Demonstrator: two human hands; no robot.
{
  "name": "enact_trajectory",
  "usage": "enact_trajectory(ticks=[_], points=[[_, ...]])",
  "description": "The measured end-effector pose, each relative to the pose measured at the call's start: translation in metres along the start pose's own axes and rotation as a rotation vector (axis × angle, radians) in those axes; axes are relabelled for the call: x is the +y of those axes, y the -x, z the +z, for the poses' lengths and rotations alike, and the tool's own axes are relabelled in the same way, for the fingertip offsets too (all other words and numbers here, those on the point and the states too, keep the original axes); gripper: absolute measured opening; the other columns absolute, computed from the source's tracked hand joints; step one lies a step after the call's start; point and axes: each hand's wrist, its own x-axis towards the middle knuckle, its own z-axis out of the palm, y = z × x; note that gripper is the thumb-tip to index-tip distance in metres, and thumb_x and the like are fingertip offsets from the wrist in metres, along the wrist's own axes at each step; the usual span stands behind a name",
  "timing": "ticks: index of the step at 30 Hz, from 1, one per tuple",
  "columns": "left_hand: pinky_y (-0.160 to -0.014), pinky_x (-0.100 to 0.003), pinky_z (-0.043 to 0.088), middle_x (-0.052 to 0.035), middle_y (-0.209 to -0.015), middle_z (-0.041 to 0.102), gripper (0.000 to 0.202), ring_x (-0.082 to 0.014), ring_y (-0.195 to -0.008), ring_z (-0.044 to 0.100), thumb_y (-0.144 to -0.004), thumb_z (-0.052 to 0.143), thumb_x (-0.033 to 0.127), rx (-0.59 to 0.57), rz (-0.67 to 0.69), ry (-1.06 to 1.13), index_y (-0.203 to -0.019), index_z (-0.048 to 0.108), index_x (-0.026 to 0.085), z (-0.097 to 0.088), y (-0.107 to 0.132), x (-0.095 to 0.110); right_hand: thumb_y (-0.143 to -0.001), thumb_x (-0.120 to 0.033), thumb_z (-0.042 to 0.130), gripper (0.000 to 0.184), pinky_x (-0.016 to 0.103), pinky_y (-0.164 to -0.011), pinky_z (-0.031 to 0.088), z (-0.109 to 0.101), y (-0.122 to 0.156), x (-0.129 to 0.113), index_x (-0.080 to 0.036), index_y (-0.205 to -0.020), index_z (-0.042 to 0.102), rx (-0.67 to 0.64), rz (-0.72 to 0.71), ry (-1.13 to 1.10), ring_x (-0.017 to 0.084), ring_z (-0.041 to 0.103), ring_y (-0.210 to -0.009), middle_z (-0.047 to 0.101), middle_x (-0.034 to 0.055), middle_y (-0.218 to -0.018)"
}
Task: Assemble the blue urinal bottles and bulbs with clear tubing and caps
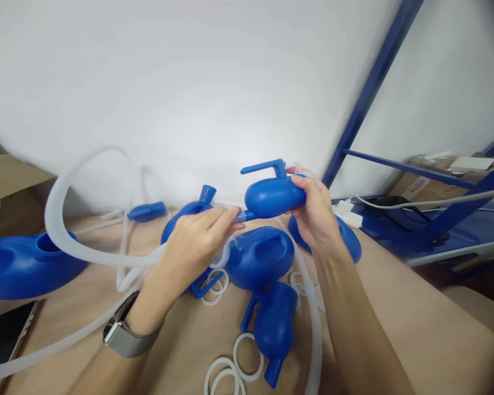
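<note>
My right hand (pixel 315 211) is wrapped round the wide end of a blue plastic urinal head (pixel 269 196) with a hooked handle, held above the table. Its narrow spout points left. There my left hand (pixel 195 236) pinches the end of a translucent hose (pixel 102 256) at the spout's tip. How far the hose sits on the spout is hard to make out. From my left hand the hose loops up and round to the left. Below my hands lie a blue bottle (pixel 261 258) and a second handled head (pixel 275 323), its spout pointing down.
White rings (pixel 249 378) lie near the front edge. More blue bottles (pixel 28 271) stand around, and another blue head (pixel 148 211) lies by the wall. A second hose (pixel 315 329) runs beside my right forearm. A cardboard box (pixel 16 181) is at left, a blue rack (pixel 374 88) at right.
</note>
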Motion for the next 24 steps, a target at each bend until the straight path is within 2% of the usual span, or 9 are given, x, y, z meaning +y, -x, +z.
enact_trajectory(ticks=[5, 11, 16, 20, 24], points=[[-0.054, -0.028, 0.042, -0.0061, -0.089, 0.080, 0.020, -0.0161, -0.069, 0.072, -0.111, 0.052, 0.026, -0.017, -0.031, -0.007, -0.116, 0.065, 0.011, 0.000, 0.001, -0.002, -0.074, -0.040, 0.070, 0.026, 0.025, -0.043, 0.040, 0.003, 0.004, 0.002, -0.028, -0.097, 0.064, -0.034, -0.122, 0.041, 0.016, 0.053, -0.065, 0.059, -0.0009, -0.092], [-0.056, -0.029, 0.043, -0.0054, -0.087, 0.080, 0.025, -0.0160, -0.067, 0.071, -0.112, 0.050, 0.030, -0.042, -0.100, 0.023, -0.113, 0.069, 0.013, -0.001, 0.001, 0.000, -0.078, -0.038, 0.069, 0.025, 0.025, -0.047, 0.044, 0.002, 0.009, 0.001, -0.030, -0.101, 0.062, -0.077, -0.272, 0.090, 0.019, 0.061, -0.076, 0.059, 0.0002, -0.098], [-0.061, -0.028, 0.048, -0.0065, -0.091, 0.081, 0.024, -0.0178, -0.073, 0.075, -0.112, 0.051, 0.031, -0.014, -0.143, 0.036, -0.114, 0.069, 0.015, 0.000, 0.000, 0.006, -0.083, -0.041, 0.067, 0.026, 0.035, -0.071, 0.058, -0.003, 0.011, -0.002, -0.031, -0.107, 0.062, -0.101, -0.415, 0.130, 0.024, 0.067, -0.094, 0.061, 0.0005, -0.100], [-0.064, -0.029, 0.051, -0.0076, -0.090, 0.080, 0.021, -0.0186, -0.073, 0.075, -0.110, 0.055, 0.027, 0.014, -0.134, 0.121, -0.114, 0.068, 0.012, -0.002, -0.002, 0.010, -0.078, -0.036, 0.073, 0.025, 0.041, -0.086, 0.058, -0.002, 0.013, -0.008, -0.030, -0.101, 0.066, -0.091, -0.492, 0.066, 0.025, 0.067, -0.098, 0.065, 0.0009, -0.101], [-0.066, -0.025, 0.053, -0.0067, -0.091, 0.080, 0.017, -0.0163, -0.074, 0.075, -0.108, 0.058, 0.025, 0.035, -0.157, 0.211, -0.114, 0.068, 0.013, -0.007, -0.005, 0.015, -0.073, -0.038, 0.073, 0.027, 0.048, -0.096, 0.057, -0.001, 0.014, -0.013, -0.031, -0.097, 0.065, -0.081, -0.493, 0.031, 0.030, 0.066, -0.104, 0.067, 0.0026, -0.101]])
